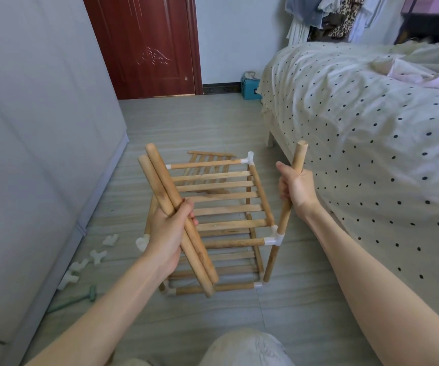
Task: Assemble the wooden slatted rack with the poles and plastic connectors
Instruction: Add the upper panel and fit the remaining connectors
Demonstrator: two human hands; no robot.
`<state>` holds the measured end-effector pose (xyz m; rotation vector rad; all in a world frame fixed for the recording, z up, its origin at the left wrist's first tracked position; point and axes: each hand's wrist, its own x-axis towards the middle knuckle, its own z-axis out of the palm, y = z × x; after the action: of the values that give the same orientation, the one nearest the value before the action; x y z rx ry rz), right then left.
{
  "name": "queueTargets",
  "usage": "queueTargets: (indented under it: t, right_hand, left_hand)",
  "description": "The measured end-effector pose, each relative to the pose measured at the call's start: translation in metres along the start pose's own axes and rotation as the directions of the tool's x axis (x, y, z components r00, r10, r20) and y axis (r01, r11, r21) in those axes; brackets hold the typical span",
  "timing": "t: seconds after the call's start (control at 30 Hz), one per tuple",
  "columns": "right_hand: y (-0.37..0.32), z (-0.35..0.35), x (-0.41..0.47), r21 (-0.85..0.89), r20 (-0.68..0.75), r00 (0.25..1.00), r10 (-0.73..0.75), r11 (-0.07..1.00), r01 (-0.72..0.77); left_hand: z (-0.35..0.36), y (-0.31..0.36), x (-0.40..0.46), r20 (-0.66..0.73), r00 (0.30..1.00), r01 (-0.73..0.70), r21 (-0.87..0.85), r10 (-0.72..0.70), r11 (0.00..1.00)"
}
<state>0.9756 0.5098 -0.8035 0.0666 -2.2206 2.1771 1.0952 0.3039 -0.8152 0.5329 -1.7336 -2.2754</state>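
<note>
Rack (221,207) first, the biggest thing we have: slatted wooden shelves joined by poles and white corner pieces, standing on the tiled floor (305,307) between our two hands and a little beyond them. Its upper shelf sits level with our wrists, a lower shelf shows beneath it. Beyond the rack, further from us than either hand, another slatted panel (208,167) lies flat on the floor.

Now our left hand (169,233): fingers curled tight round a pair of loose poles (176,215), held side by side, slanting up and away to the left above the knuckles and down toward us below the palm, crossing in front of the rack's near left corner.

Our right hand (296,190) wraps an upright pole (285,212), thumb pointing up; below that hand the pole passes through a white connector (274,239) at the rack's near right corner and runs on down toward the floor.

Smallest last: left of and below our left hand, by the grey cabinet, spare white connectors (98,256) lie scattered, and a green mallet (81,297) lies nearer to us
</note>
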Motion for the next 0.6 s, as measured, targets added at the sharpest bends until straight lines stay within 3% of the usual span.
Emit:
queueTargets:
  t: [0.13, 0.33, 0.37, 0.43, 0.5, 0.53, 0.6]
  right_hand:
    - [0.009, -0.003, -0.010, -0.194, -0.032, 0.999, 0.041, 0.980, -0.046]
    - [0.034, -0.013, -0.060, -0.536, -0.163, 0.983, 0.083, 0.829, -0.159]
    - [0.031, -0.009, -0.069, -0.562, -0.123, 0.988, 0.093, 0.814, -0.146]
    - [0.016, 0.005, -0.087, -0.533, 0.144, 0.978, 0.154, 0.844, -0.054]
    - [-0.006, 0.027, -0.105, -0.419, 0.504, 0.832, 0.233, 0.908, -0.001]
    - [-0.014, 0.039, -0.111, -0.377, 0.614, 0.750, 0.245, 0.926, 0.006]
    - [-0.022, 0.063, -0.116, -0.338, 0.682, 0.706, 0.190, 0.938, 0.074]
  left_hand:
    - [0.005, 0.004, -0.005, 0.058, 0.998, 0.018, 0.007, -0.018, 1.000]
    - [0.002, 0.011, -0.016, 0.057, 0.998, -0.007, 0.020, 0.006, 1.000]
    - [0.000, 0.013, -0.017, 0.067, 0.998, -0.013, 0.032, 0.011, 0.999]
    - [-0.002, 0.017, -0.020, 0.107, 0.993, -0.050, 0.068, 0.042, 0.996]
    - [-0.006, 0.021, -0.020, 0.122, 0.987, -0.114, 0.072, 0.105, 0.991]
    - [-0.008, 0.023, -0.020, 0.118, 0.983, -0.150, 0.065, 0.142, 0.987]
    - [-0.014, 0.029, -0.021, 0.099, 0.977, -0.195, 0.032, 0.191, 0.980]
